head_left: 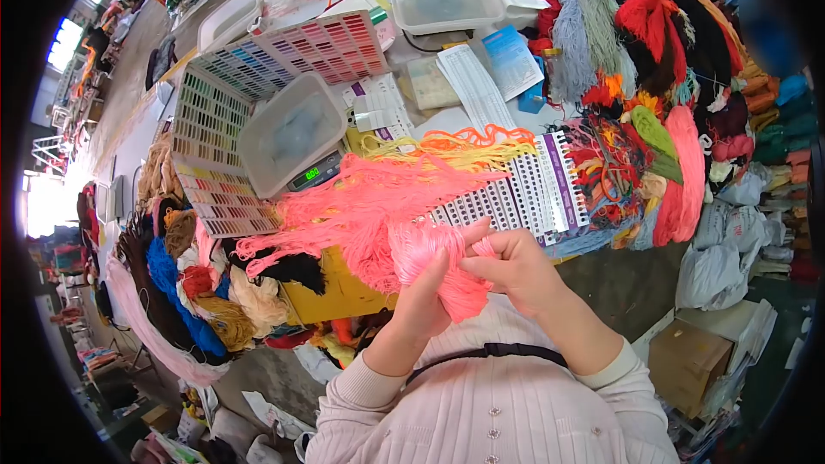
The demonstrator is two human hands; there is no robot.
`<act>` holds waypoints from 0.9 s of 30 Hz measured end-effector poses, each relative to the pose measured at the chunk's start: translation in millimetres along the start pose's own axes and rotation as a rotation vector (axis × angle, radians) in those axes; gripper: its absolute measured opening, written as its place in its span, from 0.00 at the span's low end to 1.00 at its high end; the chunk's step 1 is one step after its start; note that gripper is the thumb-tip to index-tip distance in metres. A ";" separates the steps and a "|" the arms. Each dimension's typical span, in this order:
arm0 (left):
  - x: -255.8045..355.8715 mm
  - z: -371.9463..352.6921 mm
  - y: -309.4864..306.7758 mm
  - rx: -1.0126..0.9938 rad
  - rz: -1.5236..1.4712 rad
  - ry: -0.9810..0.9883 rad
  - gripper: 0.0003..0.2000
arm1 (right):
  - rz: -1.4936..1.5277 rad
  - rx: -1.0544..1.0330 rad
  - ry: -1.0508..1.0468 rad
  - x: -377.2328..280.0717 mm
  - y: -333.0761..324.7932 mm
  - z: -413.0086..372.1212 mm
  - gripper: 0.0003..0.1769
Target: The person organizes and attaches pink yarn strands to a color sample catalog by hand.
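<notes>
Both hands hold one bundle of pink yarn (430,258) close to my chest. My left hand (425,292) grips the bundle from below, fingers wrapped around it. My right hand (514,265) pinches the strands at the bundle's right side. More loose pink yarn (361,202) spreads over the table just beyond, running into orange and yellow strands (468,144). A white perforated colour card (537,189) lies under those strands.
A digital scale (314,174) with a clear tray (288,133) stands left of centre. Colour sample charts (258,69) lie behind it. Heaps of mixed yarn (653,51) fill the right side, other skeins (185,283) the left. A cardboard box (683,361) sits on the floor.
</notes>
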State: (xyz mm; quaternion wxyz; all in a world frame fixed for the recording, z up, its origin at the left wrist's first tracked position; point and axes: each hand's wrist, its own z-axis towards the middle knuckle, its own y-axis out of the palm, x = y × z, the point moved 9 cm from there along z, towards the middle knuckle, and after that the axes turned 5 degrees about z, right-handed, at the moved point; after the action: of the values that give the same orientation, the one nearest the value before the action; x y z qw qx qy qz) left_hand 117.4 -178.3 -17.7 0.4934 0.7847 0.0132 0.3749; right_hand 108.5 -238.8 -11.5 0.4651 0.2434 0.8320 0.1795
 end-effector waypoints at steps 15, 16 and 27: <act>2.6 2.0 -2.1 0.119 -0.158 -0.055 0.22 | 0.128 -0.002 0.040 -7.4 -2.1 1.4 0.03; 3.0 2.2 -2.9 0.127 -0.170 -0.052 0.22 | 0.135 -0.003 0.038 -8.1 -2.2 1.5 0.03; 16.3 8.5 -6.8 0.048 0.205 -0.008 0.10 | 0.336 -0.276 0.274 4.4 -8.8 -18.2 0.06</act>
State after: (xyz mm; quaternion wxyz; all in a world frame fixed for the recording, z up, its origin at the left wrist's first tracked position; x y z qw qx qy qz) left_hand 136.6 -174.9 -15.6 0.4334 0.7951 -0.0601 0.4198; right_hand 88.8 -244.8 -10.0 0.3406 0.2858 0.8027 0.3974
